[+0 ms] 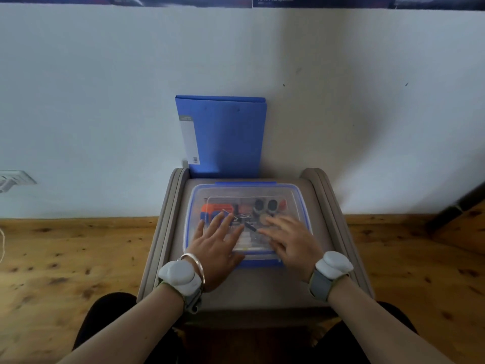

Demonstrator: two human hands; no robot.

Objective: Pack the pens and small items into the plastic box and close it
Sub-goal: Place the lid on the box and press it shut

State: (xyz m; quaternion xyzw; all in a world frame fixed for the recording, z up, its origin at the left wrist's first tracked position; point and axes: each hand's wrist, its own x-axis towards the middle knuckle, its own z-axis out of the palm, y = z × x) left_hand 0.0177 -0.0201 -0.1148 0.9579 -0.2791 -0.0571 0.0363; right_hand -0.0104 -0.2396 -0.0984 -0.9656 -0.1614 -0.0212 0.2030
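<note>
A clear plastic box [244, 191] with blue rim and latches sits on a small grey stool-like table [252, 285]. Its transparent lid lies on top. Through the lid I see pens [249, 227], an orange and blue item [215, 210], two dark round items [265, 205] and other small things. My left hand [216, 245] lies flat on the lid's left half with fingers spread. My right hand [291, 240] lies flat on the right half, fingers straight and pointing left. Both palms cover the near part of the lid.
A blue folder [223, 135] leans upright against the white wall just behind the table. Wooden floor [78, 258] spreads to both sides. A wall socket [13, 178] is at far left. My knees show below the table.
</note>
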